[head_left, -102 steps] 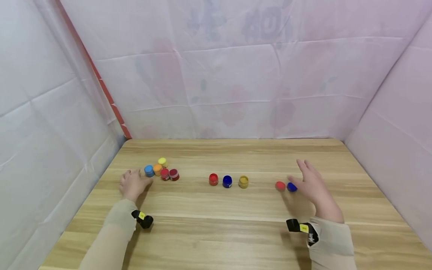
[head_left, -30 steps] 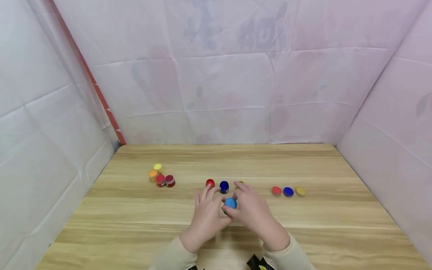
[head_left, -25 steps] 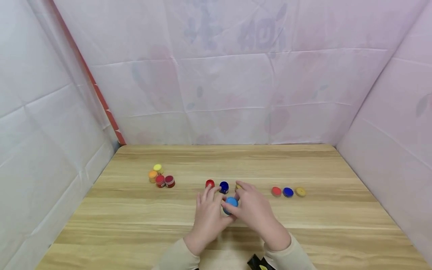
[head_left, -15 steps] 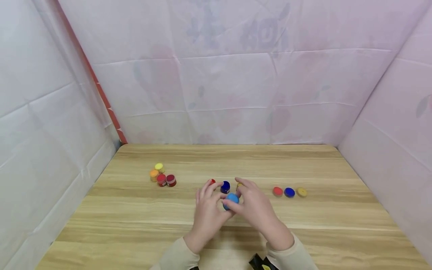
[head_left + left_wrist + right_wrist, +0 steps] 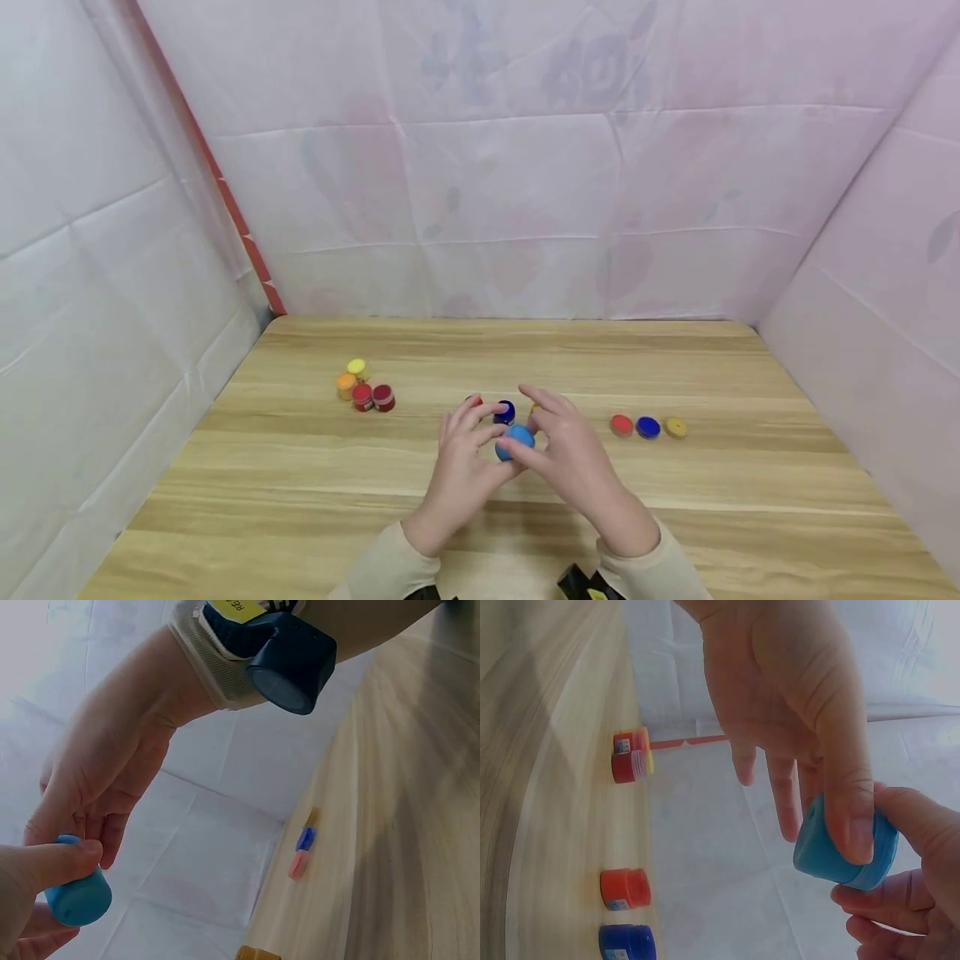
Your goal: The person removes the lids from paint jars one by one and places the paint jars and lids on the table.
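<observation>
Both hands meet over the middle of the table around a small light-blue paint jar (image 5: 514, 451), held up and tilted. My left hand (image 5: 461, 471) grips its body, the thumb laid across the side in the right wrist view. From the other side my right hand (image 5: 573, 454) pinches the jar at its lid end. The fingers cover part of the jar (image 5: 817, 851). Just beyond the hands stand a red jar (image 5: 474, 401), a dark blue jar (image 5: 505, 412) and a yellow-ochre jar (image 5: 536, 408), the red and ochre ones mostly hidden by fingers.
To the right lie a red lid (image 5: 621, 425), a blue lid (image 5: 648, 427) and an ochre lid (image 5: 676, 427) in a row. At the left stand yellow (image 5: 357, 367), orange (image 5: 347, 385), red (image 5: 363, 397) and dark red (image 5: 383, 397) jars, lidded. White sheeting (image 5: 510, 192) encloses the table.
The light-blue jar left the group on the left and came to the middle, between both hands. The ochre lid now lies beside the other lids. Lately the jar rose slightly and tilted.
</observation>
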